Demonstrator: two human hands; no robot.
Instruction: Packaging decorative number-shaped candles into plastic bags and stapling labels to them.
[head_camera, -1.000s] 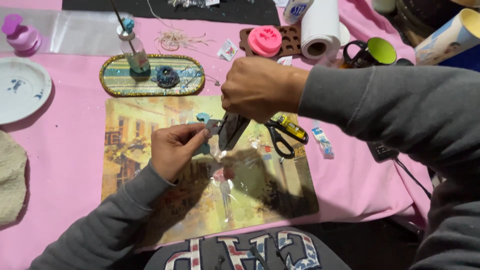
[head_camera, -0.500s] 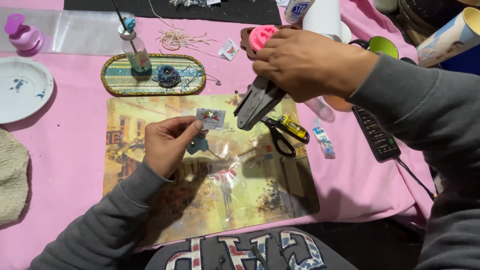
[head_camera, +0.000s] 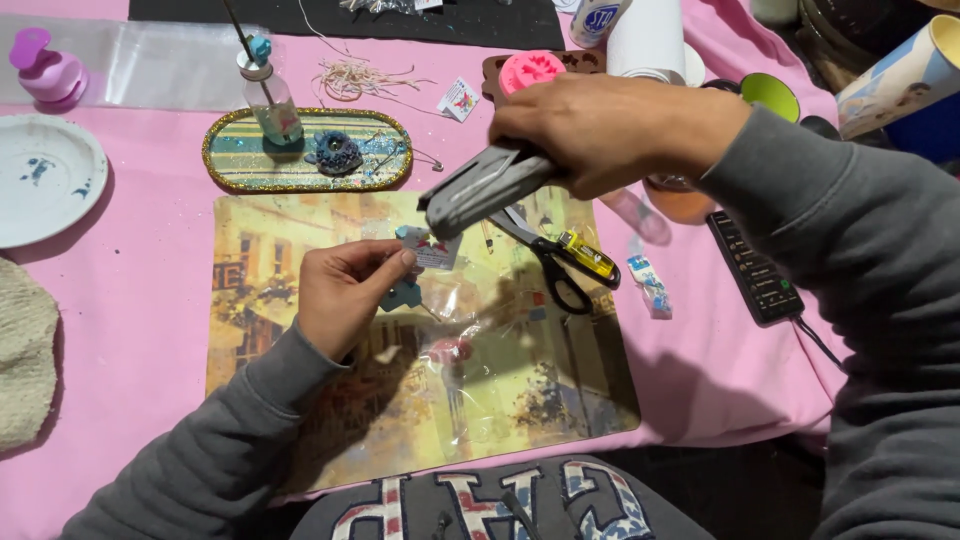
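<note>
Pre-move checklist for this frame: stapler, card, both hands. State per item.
1. Right hand grips the grey stapler: ok, fist closed round its rear.
2. Left hand holds the small card: ok, pinched at its left edge between thumb and fingers.
3. Stapler clear of card: ok, its nose hangs above and apart from it.
4. Clear bag attached under the card: cannot tell, the plastic is hard to trace.
5. Scissors out of the way: ok, lying on the picture mat right of the card, untouched.
6. Staple seated in card: cannot tell, too small.
</note>
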